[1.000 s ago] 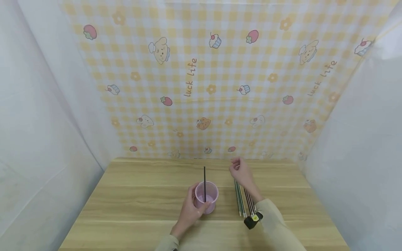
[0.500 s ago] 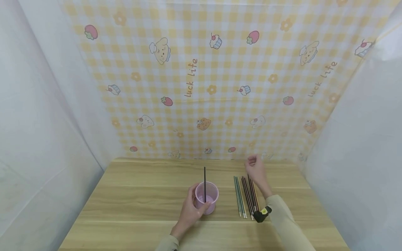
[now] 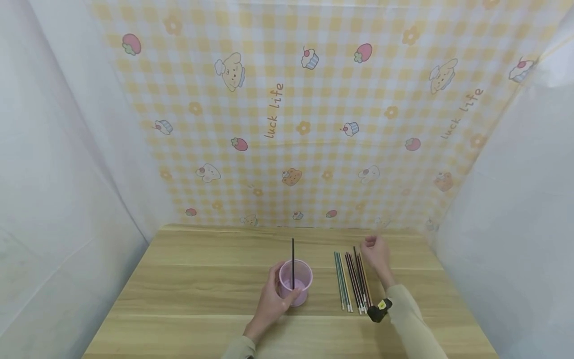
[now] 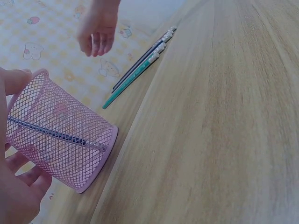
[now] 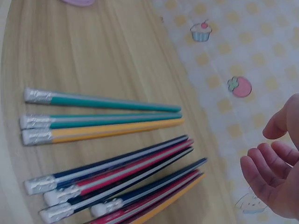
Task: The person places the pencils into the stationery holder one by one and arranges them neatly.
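Head cam: left hand [image 3: 271,301] is gripping a pink metal-mesh cylindrical cup [image 3: 303,296] that's standing upright on a wood-grain table [image 3: 202,289], one slim dark pencil [image 3: 293,259] leaning inside. Right hand [image 3: 375,253] is hovering released, fingers loosely curled, beside a row of eraser-topped coloured pencils [image 3: 353,280]. Left wrist: fingers are wrapping round the cup, pencil showing through the mesh. Right wrist: two green pencils [image 5: 112,104] and a yellow pencil [image 5: 112,129] are lying beside a red-and-dark bunch [image 5: 135,165], lowest ones kinda hard to count.

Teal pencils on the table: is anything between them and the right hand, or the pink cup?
A yellow pencil and the dark and red pencils lie between the teal pencils and the right hand. Nothing visible stands between the teal pencils and the pink cup.
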`<state>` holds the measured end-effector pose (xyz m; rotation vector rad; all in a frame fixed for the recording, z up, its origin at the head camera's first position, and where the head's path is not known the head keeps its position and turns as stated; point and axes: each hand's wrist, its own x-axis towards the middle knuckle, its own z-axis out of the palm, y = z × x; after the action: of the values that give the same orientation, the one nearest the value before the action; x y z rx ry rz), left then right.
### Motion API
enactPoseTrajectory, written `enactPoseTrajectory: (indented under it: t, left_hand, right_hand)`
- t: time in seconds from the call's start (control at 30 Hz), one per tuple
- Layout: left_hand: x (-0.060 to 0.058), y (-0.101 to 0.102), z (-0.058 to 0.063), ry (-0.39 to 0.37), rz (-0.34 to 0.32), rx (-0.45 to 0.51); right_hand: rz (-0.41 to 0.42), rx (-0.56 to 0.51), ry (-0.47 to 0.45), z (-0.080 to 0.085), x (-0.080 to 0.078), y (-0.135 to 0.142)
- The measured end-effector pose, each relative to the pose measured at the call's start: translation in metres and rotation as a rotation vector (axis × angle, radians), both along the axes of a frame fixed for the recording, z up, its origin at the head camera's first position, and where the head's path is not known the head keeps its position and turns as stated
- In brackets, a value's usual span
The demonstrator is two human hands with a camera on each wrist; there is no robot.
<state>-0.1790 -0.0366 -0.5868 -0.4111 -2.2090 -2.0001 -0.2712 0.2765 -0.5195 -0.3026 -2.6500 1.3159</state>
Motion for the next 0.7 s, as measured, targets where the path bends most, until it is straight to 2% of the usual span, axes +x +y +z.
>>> enactPoseTrajectory:
  t: [0.23,0.47,0.7]
  left_hand:
    - [0.001,0.001,0.001,0.009,-0.005,0.036]
    - [0.001,0.001,0.002,0.001,-0.011,0.019]
    - [0.001,0.001,0.002,-0.006,-0.014,0.004]
  right_hand:
    - [0.015,0.056,-0.067,-0.019,0.008,0.010]
    - [0.025,0.101,-0.105,-0.041,0.010,0.016]
    - [0.031,0.139,-0.102,-0.046,0.011,0.015]
